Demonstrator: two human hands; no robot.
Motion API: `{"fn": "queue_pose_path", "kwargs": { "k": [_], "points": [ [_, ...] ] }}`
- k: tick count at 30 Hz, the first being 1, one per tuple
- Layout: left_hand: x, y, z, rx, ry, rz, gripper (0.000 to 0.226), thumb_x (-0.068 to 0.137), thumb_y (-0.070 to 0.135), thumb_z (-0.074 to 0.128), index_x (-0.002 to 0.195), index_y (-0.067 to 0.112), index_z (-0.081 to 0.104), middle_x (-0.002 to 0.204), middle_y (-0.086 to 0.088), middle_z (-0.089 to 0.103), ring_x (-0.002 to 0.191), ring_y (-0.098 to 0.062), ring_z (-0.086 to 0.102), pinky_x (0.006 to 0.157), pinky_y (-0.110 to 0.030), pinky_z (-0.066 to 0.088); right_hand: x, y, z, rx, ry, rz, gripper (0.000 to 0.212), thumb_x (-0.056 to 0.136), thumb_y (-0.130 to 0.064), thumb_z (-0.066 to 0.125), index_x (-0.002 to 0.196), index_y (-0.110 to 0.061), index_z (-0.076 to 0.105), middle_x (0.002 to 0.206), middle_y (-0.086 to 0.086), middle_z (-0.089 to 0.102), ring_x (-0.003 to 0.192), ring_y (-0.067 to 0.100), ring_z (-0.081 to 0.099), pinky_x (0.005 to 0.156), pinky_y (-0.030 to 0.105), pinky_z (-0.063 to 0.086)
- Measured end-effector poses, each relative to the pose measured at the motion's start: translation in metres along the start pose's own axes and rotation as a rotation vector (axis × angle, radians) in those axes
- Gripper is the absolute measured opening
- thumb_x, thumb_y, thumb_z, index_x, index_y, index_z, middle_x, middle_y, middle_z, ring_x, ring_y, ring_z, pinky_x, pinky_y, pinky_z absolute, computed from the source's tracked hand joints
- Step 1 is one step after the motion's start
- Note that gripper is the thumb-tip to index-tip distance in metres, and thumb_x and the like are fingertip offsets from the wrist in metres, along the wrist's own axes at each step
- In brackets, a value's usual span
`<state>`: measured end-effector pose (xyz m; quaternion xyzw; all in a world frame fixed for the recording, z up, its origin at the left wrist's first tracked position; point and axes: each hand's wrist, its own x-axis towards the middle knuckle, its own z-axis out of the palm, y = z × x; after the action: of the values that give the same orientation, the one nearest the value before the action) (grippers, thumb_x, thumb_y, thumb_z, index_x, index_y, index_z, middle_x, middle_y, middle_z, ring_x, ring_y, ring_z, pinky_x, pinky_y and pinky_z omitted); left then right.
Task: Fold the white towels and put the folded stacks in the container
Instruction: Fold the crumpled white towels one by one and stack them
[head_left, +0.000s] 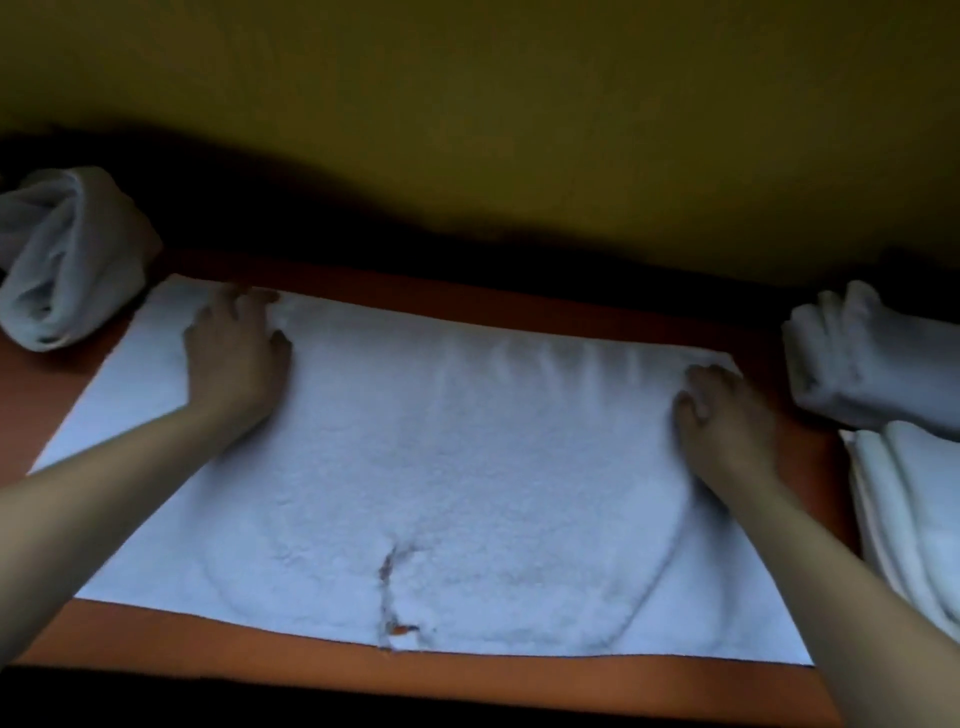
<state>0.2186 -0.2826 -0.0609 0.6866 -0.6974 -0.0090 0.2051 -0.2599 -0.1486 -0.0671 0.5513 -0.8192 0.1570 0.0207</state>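
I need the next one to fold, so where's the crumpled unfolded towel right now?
In the head view the crumpled towel sits at the table's far left corner, just beyond the spread towel and the left hand.

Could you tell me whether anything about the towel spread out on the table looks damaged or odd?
Yes. The flat white terry towel has a ragged tear running in from its near edge, and the orange-brown wooden table shows through the gap. Otherwise it lies flat, with both hands resting on its far corners.
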Motion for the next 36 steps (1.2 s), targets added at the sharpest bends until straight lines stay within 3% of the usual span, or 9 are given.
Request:
{"fn": "queue_pose_path", "kwargs": {
  "k": [8, 14, 18, 20, 23, 28, 29, 32, 36],
  "points": [
    [-0.17, 0.188, 0.028, -0.314, -0.204, 0.764, 0.039, 0.089, 0.03, 0.054, 0.121, 0.011, 0.066, 0.134, -0.014, 0.061, 0.12, -0.036, 0.057, 0.101, -0.042, 0.043, 0.016, 0.031, -0.012, 0.089, -0.146, 0.038, 0.048, 0.089, -0.022, 0.046, 0.135, -0.012, 0.058, 0.134, 0.02, 0.057, 0.122, 0.041, 0.053, 0.103, 0.043, 0.044],
    [-0.249, 0.291, 0.026, -0.238, -0.347, 1.023, 0.038, 0.083, 0.046, 0.058, 0.103, 0.014, 0.059, 0.106, -0.005, 0.056, 0.085, -0.027, 0.051, 0.075, -0.037, 0.037, 0.04, 0.037, -0.03, 0.057, -0.3, 0.396, 0.06, 0.084, -0.043, 0.07, 0.13, -0.007, 0.057, 0.124, 0.018, 0.062, 0.113, 0.04, 0.059, 0.091, 0.04, 0.049],
    [-0.266, 0.318, 0.036, -0.124, -0.326, 0.92, 0.021, 0.077, 0.031, 0.066, 0.086, 0.016, 0.055, 0.081, -0.002, 0.048, 0.067, -0.022, 0.04, 0.061, -0.034, 0.028, 0.056, 0.03, -0.042, 0.187, -0.452, 0.552, 0.039, 0.087, -0.027, 0.074, 0.107, 0.002, 0.058, 0.084, 0.012, 0.059, 0.075, 0.031, 0.057, 0.072, 0.035, 0.044],
    [-0.267, 0.327, 0.035, -0.093, -0.349, 0.886, 0.011, 0.074, 0.007, 0.053, 0.076, 0.018, 0.054, 0.071, 0.0, 0.045, 0.057, -0.02, 0.037, 0.055, -0.033, 0.02, 0.058, 0.032, -0.046, 0.232, -0.492, 0.567, 0.049, 0.088, -0.023, 0.074, 0.122, 0.006, 0.056, 0.106, 0.019, 0.063, 0.093, 0.036, 0.062, 0.074, 0.033, 0.042],
    [-0.26, 0.331, 0.024, -0.143, -0.448, 0.806, 0.014, 0.074, 0.011, 0.053, 0.078, 0.023, 0.058, 0.066, 0.006, 0.05, 0.049, -0.014, 0.045, 0.046, -0.027, 0.024, 0.051, 0.038, -0.047, 0.327, -0.422, 0.553, 0.06, 0.09, -0.022, 0.071, 0.136, 0.009, 0.048, 0.132, 0.022, 0.058, 0.118, 0.04, 0.058, 0.085, 0.037, 0.048],
    [-0.26, 0.337, -0.013, -0.528, -0.839, 0.43, 0.021, 0.089, 0.003, 0.044, 0.108, 0.011, 0.038, 0.092, -0.011, 0.05, 0.081, -0.035, 0.052, 0.067, -0.042, 0.039, 0.042, 0.048, -0.077, 0.505, -0.4, 0.668, 0.064, 0.09, -0.019, 0.071, 0.138, 0.013, 0.044, 0.14, 0.022, 0.054, 0.127, 0.032, 0.055, 0.109, 0.04, 0.044],
    [-0.265, 0.34, -0.02, -0.574, -0.873, 0.393, 0.019, 0.09, 0.004, 0.042, 0.105, 0.012, 0.035, 0.097, -0.015, 0.054, 0.086, -0.039, 0.054, 0.07, -0.044, 0.041, 0.04, 0.052, -0.084, 0.583, -0.429, 0.716, 0.057, 0.091, -0.019, 0.07, 0.134, 0.012, 0.048, 0.132, 0.02, 0.061, 0.119, 0.029, 0.062, 0.102, 0.036, 0.05],
    [-0.277, 0.352, -0.036, -0.682, -0.961, 0.331, 0.017, 0.092, 0.008, 0.041, 0.101, 0.017, 0.03, 0.106, -0.018, 0.059, 0.093, -0.041, 0.058, 0.077, -0.047, 0.048, 0.021, 0.056, -0.118, 0.839, -0.619, 0.87, 0.017, 0.095, -0.021, 0.064, 0.091, -0.005, 0.062, 0.074, 0.009, 0.068, 0.068, 0.02, 0.064, 0.046, 0.027, 0.056],
    [-0.27, 0.361, -0.062, -0.78, -0.983, 0.286, 0.015, 0.097, 0.032, 0.043, 0.098, 0.02, 0.034, 0.097, -0.01, 0.06, 0.083, -0.035, 0.056, 0.07, -0.044, 0.047, 0.007, 0.066, -0.146, 1.044, -0.594, 0.959, 0.021, 0.092, -0.028, 0.068, 0.083, -0.012, 0.06, 0.072, 0.004, 0.064, 0.07, 0.018, 0.063, 0.049, 0.032, 0.057]
  ]
}}
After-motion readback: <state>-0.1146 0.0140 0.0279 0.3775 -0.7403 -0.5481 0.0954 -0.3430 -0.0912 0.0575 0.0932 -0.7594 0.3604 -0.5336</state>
